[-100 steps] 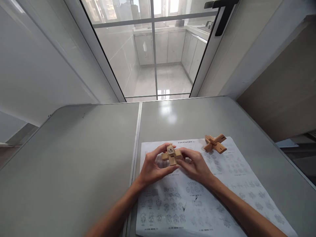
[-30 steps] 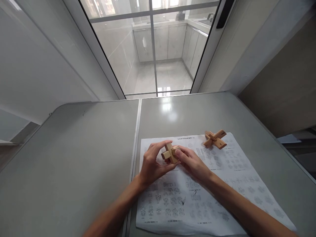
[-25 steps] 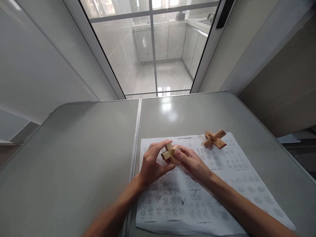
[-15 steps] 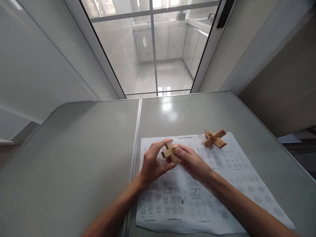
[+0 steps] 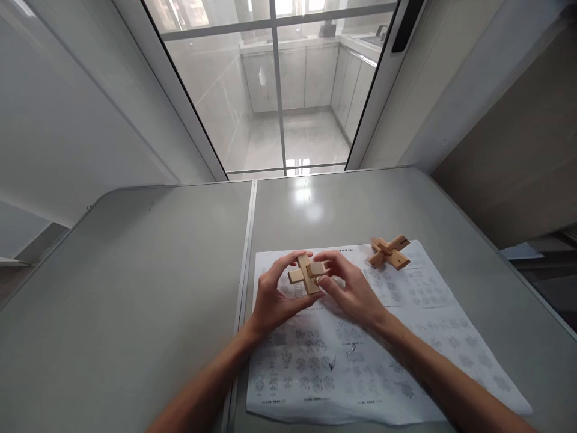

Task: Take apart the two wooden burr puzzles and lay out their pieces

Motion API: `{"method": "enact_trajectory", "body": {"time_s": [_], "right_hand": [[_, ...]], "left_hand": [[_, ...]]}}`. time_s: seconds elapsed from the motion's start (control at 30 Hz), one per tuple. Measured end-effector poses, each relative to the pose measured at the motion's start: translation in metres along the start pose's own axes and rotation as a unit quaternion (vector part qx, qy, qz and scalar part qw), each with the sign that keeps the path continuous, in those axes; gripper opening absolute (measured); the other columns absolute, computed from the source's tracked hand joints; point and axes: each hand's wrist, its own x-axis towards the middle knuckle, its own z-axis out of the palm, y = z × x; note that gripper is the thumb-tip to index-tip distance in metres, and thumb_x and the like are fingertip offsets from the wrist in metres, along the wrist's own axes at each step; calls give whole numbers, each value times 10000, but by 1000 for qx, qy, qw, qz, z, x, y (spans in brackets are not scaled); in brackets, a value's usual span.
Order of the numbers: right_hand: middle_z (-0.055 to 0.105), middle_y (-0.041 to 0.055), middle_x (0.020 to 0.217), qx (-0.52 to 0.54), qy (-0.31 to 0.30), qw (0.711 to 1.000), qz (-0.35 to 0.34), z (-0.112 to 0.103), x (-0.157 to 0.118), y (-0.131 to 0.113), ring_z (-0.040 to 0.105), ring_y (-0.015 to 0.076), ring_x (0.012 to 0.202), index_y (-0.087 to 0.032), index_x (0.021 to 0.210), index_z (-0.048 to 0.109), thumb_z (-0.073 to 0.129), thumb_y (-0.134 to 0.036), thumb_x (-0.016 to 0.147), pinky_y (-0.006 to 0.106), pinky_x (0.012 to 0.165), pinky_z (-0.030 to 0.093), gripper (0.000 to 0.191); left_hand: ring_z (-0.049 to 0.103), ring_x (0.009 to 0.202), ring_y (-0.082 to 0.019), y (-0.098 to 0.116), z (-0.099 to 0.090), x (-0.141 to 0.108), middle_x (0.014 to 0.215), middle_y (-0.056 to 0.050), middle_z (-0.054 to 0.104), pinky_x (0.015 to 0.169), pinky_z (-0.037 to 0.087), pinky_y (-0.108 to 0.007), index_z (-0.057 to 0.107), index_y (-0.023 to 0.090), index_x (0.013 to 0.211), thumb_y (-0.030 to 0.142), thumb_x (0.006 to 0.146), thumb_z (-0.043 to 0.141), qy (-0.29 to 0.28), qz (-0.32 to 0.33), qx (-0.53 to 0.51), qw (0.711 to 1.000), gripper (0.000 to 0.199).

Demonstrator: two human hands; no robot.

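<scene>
A small cross-shaped wooden puzzle (image 5: 305, 274) of interlocked light blocks is held up over the printed sheet. My left hand (image 5: 274, 299) grips it from the left, fingers on its top end and thumb under its bottom end. My right hand (image 5: 352, 290) is at its right side, index finger and thumb curled around the right block. Beneath both hands lies the white paper sheet (image 5: 311, 385), printed with rows of small diagrams. A second wooden cross puzzle (image 5: 389, 252), more orange, rests on the sheet's upper right part, touched by neither hand.
The grey table (image 5: 180, 270) has a metal seam (image 5: 247, 252) running front to back, just left of the sheet. Beyond its far edge stands a glass door (image 5: 279, 90) with a dark handle (image 5: 408, 27). Walls flank the table.
The held puzzle has turned slightly, its right block now facing up more. My right index finger has lifted and spread from the thumb. The whole view has shifted a little.
</scene>
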Motion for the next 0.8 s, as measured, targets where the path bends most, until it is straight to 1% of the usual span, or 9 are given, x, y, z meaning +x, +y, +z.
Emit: {"method": "enact_trajectory", "body": {"time_s": [0.03,0.07,0.13,0.2,0.27,0.37,0.63,0.8], "right_hand": [[721,96,1133,-35,28,998,-43,0,0,-1,691,268,991,-263,1195,692,687,-563,1018,425,875,597,349],[715,96,1141,-57,44,994,-80,0,0,-2,687,271,1014,-272,1172,699,688,-511,1028,419,861,599,279],[722,95,1139,-77,48,987,-129,0,0,-6,689,272,1035,-287,1161,714,653,-423,1061,409,825,601,180],[739,88,1127,-84,42,984,-153,0,0,-8,699,265,1018,-297,1172,722,627,-354,1079,403,800,600,144],[754,81,1098,-85,40,982,-163,0,0,-9,706,264,1002,-302,1174,726,614,-315,1087,407,796,598,143],[758,80,1056,-91,47,981,-164,0,-1,-8,705,268,968,-298,1142,739,610,-314,1088,418,798,593,140],[775,69,1053,-76,54,982,-163,1,-3,-5,720,264,960,-292,1123,749,639,-285,1075,411,837,582,120],[770,56,1011,-97,64,976,-186,1,-2,-3,721,242,908,-274,1124,740,651,-238,1064,381,800,586,113]], "left_hand": [[744,1162,-282,0,0,0,1329,-114,767,1042,595,-436,640,253,1379,408,806,937,0,-7,-4,1000,664],[742,1166,-282,0,0,0,1329,-114,767,1044,593,-434,640,252,1381,407,806,937,-2,-11,-9,1000,666],[739,1180,-284,0,0,0,1328,-115,768,1055,589,-432,635,248,1396,402,797,944,-11,-8,-24,1000,691],[745,1176,-280,0,1,1,1326,-114,769,1056,592,-428,632,244,1405,388,795,948,-19,-1,-39,999,702],[752,1160,-269,0,2,1,1327,-110,769,1053,596,-421,635,243,1401,372,797,948,-23,4,-51,998,692],[761,1135,-257,0,3,0,1315,-102,773,1048,601,-412,643,243,1391,362,792,952,-25,5,-62,998,684],[761,1138,-263,-3,2,0,1307,-101,779,1044,610,-419,647,246,1395,352,783,956,-31,7,-77,996,694],[757,1153,-269,-4,2,0,1308,-95,780,1056,604,-424,650,259,1396,340,778,961,-33,-5,-94,995,697]]}}
